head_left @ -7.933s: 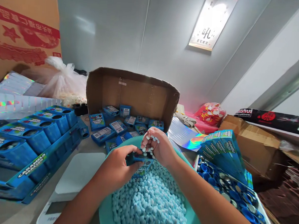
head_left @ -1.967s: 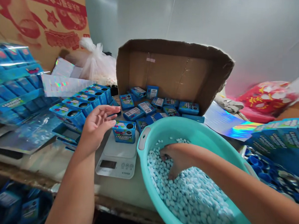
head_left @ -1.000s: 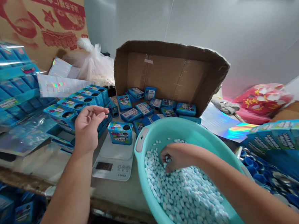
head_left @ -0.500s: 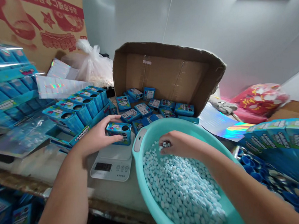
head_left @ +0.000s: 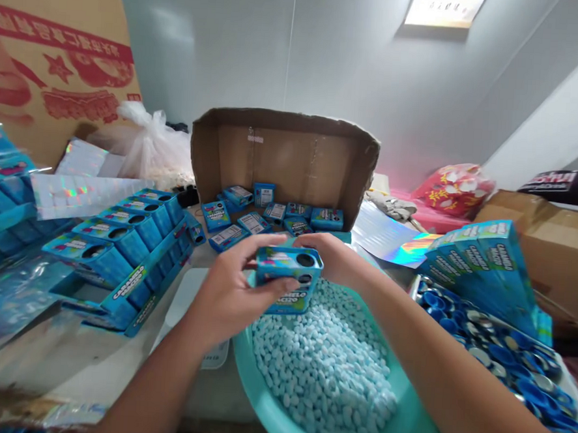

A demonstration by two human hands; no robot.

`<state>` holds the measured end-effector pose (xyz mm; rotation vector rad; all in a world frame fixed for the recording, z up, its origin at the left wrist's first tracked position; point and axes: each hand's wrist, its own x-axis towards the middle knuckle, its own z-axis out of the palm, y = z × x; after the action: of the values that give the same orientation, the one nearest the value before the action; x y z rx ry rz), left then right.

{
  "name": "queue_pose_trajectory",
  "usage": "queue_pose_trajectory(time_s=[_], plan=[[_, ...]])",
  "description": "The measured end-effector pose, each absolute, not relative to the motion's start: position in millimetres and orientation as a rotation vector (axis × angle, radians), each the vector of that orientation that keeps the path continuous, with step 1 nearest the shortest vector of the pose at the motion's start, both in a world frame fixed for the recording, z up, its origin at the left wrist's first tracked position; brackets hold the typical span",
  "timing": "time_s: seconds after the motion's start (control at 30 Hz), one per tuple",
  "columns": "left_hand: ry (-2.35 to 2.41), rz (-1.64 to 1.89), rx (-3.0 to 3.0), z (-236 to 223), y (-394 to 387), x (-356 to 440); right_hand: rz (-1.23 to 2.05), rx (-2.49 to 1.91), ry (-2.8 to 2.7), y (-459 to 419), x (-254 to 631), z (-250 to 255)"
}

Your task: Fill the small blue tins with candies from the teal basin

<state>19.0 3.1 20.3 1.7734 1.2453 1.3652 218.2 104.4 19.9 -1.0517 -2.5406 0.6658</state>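
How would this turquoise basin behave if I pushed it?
The basin would probably feel heavy, given the many pale blue pieces inside. Its smoothly curved wall suggests it's fairly stiff. The loose, rounded pieces would likely shift or roll.

Reads "CARAMELO MACIZO" on the left tray [head_left: 129, 284], "ELO" on the held box [head_left: 280, 263], Chinese characters on the far-left carton [head_left: 64, 52], "hui" on the right black package [head_left: 572, 192].

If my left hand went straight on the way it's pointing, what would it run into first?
Most likely your right hand, which is just past the far right corner of the blue box in your left hand. Depth is unclear, so the box may be touching it.
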Motion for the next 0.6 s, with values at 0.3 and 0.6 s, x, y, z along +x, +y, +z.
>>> queue_pose_trajectory(time_s=[0.3, 0.6], plan=[[1.501, 1.118, 1.717, -17, 28, 34, 0.535, -1.112, -2.38, 114, 234, 19], [1.703, 0.928, 1.797, -10, 25, 37, 0.644, -1.105, -2.397, 114, 238, 21]])
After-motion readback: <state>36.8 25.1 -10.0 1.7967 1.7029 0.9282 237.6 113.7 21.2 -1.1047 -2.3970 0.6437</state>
